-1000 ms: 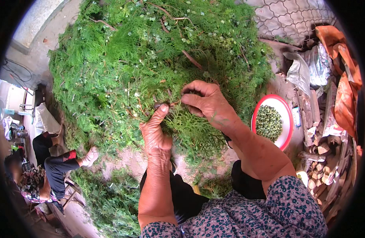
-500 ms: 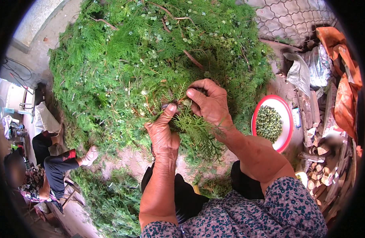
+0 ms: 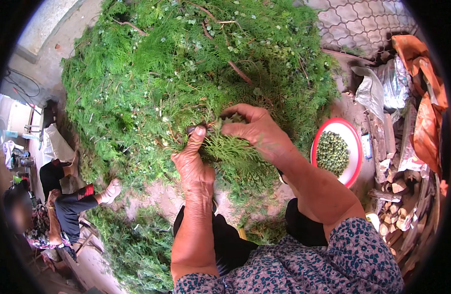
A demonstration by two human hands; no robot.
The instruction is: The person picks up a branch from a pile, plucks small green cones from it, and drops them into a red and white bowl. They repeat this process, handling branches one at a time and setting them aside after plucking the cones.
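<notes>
A leafy evergreen sprig [image 3: 230,153] is held low over the near side of a big green heap of cut evergreen branches [image 3: 152,73]. My left hand [image 3: 192,169] is closed round its stem end, the thumb on top and pointing up. From the right, my right hand [image 3: 260,131] bends over the same sprig, with thumb and forefinger drawn together on its upper part. Some greenish bits show between those fingers, too small to name. The other right fingers are partly hidden.
At the right stands a red-rimmed white basin [image 3: 361,152] holding many small green cones [image 3: 332,154]. Beyond it are stacked firewood [image 3: 394,210] and an orange sheet [image 3: 426,132]. More cuttings [image 3: 137,245] lie at lower left, near a seated person [image 3: 71,210].
Both hands and the sprig have shifted slightly left. My right hand has turned, its thumb now lying lower and flatter against the sprig. The seated person's hand has come up onto the knee.
</notes>
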